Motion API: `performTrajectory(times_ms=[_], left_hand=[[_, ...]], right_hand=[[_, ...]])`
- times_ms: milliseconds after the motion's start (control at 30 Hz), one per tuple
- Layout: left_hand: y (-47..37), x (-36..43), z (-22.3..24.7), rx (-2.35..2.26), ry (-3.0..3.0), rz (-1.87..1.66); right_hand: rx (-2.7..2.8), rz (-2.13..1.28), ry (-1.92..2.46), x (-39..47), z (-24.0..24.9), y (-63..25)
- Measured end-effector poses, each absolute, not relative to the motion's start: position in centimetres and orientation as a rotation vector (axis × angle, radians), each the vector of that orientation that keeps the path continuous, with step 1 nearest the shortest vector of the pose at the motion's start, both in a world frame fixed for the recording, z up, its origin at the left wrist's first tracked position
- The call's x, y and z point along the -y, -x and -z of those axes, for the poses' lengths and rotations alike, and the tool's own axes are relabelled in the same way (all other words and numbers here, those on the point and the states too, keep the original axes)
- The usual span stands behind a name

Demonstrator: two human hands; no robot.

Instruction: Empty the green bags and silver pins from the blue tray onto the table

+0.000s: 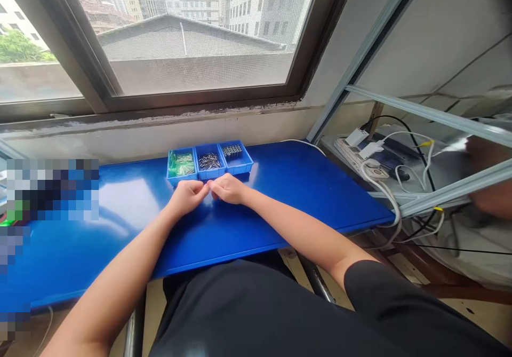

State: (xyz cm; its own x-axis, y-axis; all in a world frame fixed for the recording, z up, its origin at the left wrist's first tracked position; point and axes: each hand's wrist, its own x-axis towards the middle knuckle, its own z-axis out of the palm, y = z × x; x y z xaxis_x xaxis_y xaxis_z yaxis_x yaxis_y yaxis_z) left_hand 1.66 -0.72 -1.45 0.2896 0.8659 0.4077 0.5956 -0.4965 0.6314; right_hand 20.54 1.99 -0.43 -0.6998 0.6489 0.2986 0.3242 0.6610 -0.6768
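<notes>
My left hand [187, 196] and my right hand [229, 189] rest on the blue table [304, 186], fingertips pinched together where the two hands meet. Something small sits between the fingers, too small to name. Just beyond the hands stand three blue bins side by side: the left bin [181, 165] holds green parts, the middle bin [209, 161] holds dark metal pins, the right bin [236, 154] holds small dark springs or screws.
A window sill and wall run behind the bins. To the right, past the table's edge, a power strip [360, 157] with white chargers and cables lies under grey metal rails [440, 117]. A blurred patch covers the table's left end.
</notes>
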Motion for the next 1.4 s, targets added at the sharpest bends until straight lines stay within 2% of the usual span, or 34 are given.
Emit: performTrajectory(times_ms=[167, 467, 767, 1400], left_hand=[[-0.6, 0.4, 1.1, -1.272, -2.077, -1.060], [-1.0, 0.4, 1.5, -1.382, -2.024, -0.984], [-1.0, 0.4, 1.5, -1.332, -2.089, -0.976], [-1.4, 0.6, 1.3, -1.267, -2.132, -1.039]], right_hand=[[2.362, -0.712, 0.793, -2.5, 0.8, -20.5], [2.228, -0.795, 0.811, -2.0, 0.5, -20.4], [2.109, -0.691, 0.772, -2.0, 0.9, -20.1], [2.189, -0.746, 0.742, -1.9, 0.8, -20.3]])
